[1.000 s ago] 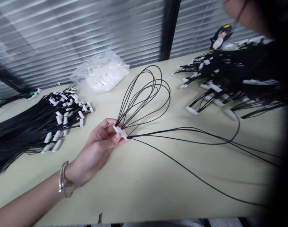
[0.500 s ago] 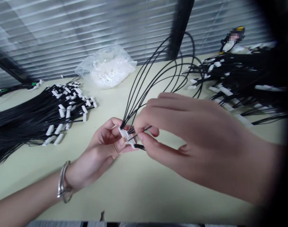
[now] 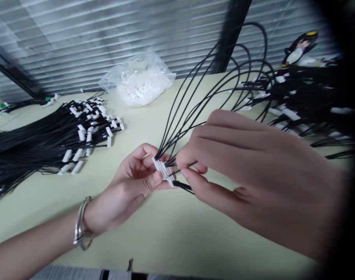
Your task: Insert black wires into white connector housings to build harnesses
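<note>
We hold a small white ribbed plastic connector housing (image 3: 163, 170) pinched between the thumb and fingertips of our left hand (image 3: 130, 186), lifted a little above the pale green tabletop (image 3: 177, 233). Our right hand (image 3: 247, 171) closes thumb and forefinger on the end of one thin black wire (image 3: 185, 187) right at the lower corner of the housing. Other black wires already seated in it (image 3: 195, 93) fan upward in tall loops.

By our judgement we are midway through filling the housing, with this wire the one now being pressed into its slot. The next move calls for lining the wire's tip square to the open cavity and pushing straight in, while our left grip keeps the housing from twisting.

To our left lies a heap of finished black harnesses with white plugs (image 3: 63, 136), and behind it a clear plastic bag of white parts (image 3: 138, 79)
</note>
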`<state>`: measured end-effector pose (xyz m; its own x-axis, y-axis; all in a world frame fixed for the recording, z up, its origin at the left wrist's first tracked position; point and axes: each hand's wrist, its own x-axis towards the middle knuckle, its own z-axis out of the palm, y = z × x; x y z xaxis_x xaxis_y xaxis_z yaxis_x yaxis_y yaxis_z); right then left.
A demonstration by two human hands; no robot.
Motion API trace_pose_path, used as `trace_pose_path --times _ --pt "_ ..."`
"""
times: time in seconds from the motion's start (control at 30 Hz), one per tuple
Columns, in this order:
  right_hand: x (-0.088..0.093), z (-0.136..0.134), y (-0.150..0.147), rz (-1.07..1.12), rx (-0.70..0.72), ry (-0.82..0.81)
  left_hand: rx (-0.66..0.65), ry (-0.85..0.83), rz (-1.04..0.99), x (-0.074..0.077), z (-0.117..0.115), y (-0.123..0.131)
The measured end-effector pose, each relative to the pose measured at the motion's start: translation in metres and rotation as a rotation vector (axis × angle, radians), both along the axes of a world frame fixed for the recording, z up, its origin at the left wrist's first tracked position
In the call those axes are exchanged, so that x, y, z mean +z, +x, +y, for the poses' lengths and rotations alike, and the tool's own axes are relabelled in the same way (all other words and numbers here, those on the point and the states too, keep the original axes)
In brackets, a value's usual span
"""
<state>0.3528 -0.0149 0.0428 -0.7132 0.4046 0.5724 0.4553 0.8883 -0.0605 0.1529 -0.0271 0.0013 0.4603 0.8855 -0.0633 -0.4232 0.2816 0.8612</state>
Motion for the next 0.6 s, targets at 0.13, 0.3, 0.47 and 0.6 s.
trace_pose_path --times 0.13,0.3,0.47,0.6 --pt "-0.0002 0.0001 -0.0001 0.004 0.007 0.000 -0.002 0.011 -0.002 -0.0009 0.0004 0.0002" --pt "0.0001 0.0005 -0.0001 -0.063 -0.032 0.064 0.002 0.012 -0.002 -0.0019 0.0002 0.0006" --pt "-0.0013 0.0005 0.0015 -0.083 0.004 0.077 0.024 0.005 0.017 -0.0020 -0.0010 0.0001" --pt "-0.0009 0.0014 0.0005 -0.095 -0.001 0.071 0.040 -0.008 0.029 -0.0012 -0.0005 0.0006"
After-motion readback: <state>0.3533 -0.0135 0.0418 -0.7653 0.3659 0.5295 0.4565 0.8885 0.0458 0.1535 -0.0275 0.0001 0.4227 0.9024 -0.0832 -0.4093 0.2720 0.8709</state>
